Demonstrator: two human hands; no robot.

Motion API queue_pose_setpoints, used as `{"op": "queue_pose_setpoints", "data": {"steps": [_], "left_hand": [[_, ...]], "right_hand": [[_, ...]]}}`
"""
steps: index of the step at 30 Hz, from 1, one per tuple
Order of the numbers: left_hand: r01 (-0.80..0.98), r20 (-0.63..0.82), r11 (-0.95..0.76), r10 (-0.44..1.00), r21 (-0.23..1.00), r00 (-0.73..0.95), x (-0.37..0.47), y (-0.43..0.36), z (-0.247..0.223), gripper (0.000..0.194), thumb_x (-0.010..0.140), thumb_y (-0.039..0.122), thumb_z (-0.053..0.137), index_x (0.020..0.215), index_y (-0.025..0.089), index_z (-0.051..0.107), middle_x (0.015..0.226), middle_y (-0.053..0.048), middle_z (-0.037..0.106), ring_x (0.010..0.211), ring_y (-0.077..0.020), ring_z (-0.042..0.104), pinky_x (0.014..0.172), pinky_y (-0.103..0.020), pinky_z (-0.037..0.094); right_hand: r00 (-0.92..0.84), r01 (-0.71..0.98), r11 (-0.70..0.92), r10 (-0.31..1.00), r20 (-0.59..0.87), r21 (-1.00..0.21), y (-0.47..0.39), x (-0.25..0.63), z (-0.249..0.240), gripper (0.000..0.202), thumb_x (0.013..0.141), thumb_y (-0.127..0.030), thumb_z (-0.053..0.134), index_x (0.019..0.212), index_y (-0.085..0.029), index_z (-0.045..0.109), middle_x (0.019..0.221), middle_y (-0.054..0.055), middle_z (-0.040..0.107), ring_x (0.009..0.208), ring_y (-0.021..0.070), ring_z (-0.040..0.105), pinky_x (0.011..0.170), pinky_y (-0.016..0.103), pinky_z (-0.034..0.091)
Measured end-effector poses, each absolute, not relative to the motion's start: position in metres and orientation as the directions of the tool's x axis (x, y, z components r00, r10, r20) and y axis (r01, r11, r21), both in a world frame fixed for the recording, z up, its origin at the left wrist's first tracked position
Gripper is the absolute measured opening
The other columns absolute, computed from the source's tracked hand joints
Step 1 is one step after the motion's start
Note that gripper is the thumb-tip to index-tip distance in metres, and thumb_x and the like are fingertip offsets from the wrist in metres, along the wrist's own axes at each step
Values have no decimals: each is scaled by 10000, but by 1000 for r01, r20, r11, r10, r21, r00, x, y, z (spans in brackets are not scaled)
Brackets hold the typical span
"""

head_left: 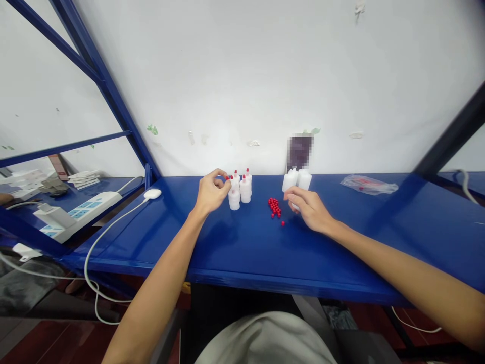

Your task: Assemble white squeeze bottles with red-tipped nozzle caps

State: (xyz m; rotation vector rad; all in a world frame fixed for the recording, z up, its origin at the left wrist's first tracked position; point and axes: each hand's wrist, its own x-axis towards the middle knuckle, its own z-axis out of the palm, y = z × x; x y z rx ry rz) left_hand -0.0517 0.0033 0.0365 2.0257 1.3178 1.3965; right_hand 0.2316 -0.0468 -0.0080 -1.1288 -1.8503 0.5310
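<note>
Left hand is up at the cluster of small white plastic bottles with red caps, fingers curled in narrow and pinched on what looks like one small red cap right at the nearest bottle's top; that is the step in hand as I read it, seating a cap. Right hand rests on the glossy blue metal shelf top, fingers loosely curled around a white bottle, mostly hidden under the palm, so how firm the grip is I cannot tell. Just behind it stand the uncapped white plastic bottles, against the white wall. Between the two hands lies the loose scatter of small red bead-like caps, one strayed slightly nearer the shelf edge. To do this well, I'd judge: hold the pinch low on the cap, come straight down over the neck, and press gently, because the capped bottles stand touching one another and a sideways shove could topple the lot. The caps look round enough to roll on that slick surface, so pick from the pile's edge rather than raking through it. Off to the left, a white power strip and a white cable; far right, a clear plastic bag.
</note>
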Motion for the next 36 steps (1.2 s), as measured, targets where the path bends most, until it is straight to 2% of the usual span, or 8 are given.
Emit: {"op": "queue_pose_setpoints", "data": {"steps": [5,8,11,15,25,30,33,36], "left_hand": [[645,537,-495,830,582,152,-51,3,32,118,773,281,585,838,187,614,484,78,511,456,-90,440,543,-221,353],[690,549,-504,816,520,182,-48,0,32,153,799,314,586,883,195,633,486,81,503,457,-95,445,553,-232,352],[703,579,-502,800,504,157,-48,-2,34,191,828,355,579,910,196,646,468,89,470,444,-96,421,558,-242,352],[720,584,-502,795,479,166,-48,-3,36,201,836,373,582,848,189,661,482,79,463,458,-98,424,577,-255,358],[723,575,-519,792,456,206,-52,-1,36,255,868,420,574,847,182,663,454,72,484,437,-105,430,569,-253,351],[664,707,-609,687,434,168,-45,-9,32,191,881,356,564,889,185,648,430,95,428,399,-80,382,542,-224,350],[575,711,-737,613,356,345,-26,-18,22,128,870,262,545,871,178,642,469,83,448,425,-77,419,552,-210,378],[482,544,-835,542,265,640,-2,-25,10,162,878,219,534,964,178,664,671,11,605,576,-111,544,626,-228,437]], "right_hand": [[-198,498,487,869,453,-717,-46,232,-8,299,955,-427,423,824,-201,567,592,-30,520,560,153,502,631,294,388],[-207,501,484,872,444,-718,-46,232,-8,291,957,-417,423,825,-201,566,595,-30,526,561,152,505,630,293,389],[-209,508,480,875,438,-716,-46,232,-8,294,959,-416,420,819,-201,563,598,-27,530,563,153,508,630,293,390],[-208,519,477,876,436,-709,-46,232,-9,303,961,-420,418,811,-200,563,603,-24,536,568,153,510,629,290,391],[-209,540,469,879,428,-699,-45,231,-8,308,958,-417,417,803,-198,567,603,-23,546,568,152,511,631,288,392],[-209,538,468,880,427,-701,-45,231,-8,322,962,-430,412,802,-199,569,602,-20,552,560,154,514,628,292,400],[-209,523,458,886,414,-718,-46,230,-8,322,957,-430,417,796,-196,569,604,-18,554,567,155,520,631,292,403],[-212,488,445,895,393,-751,-45,230,-9,317,941,-438,441,796,-191,578,625,-12,567,595,160,540,645,291,411]]}}
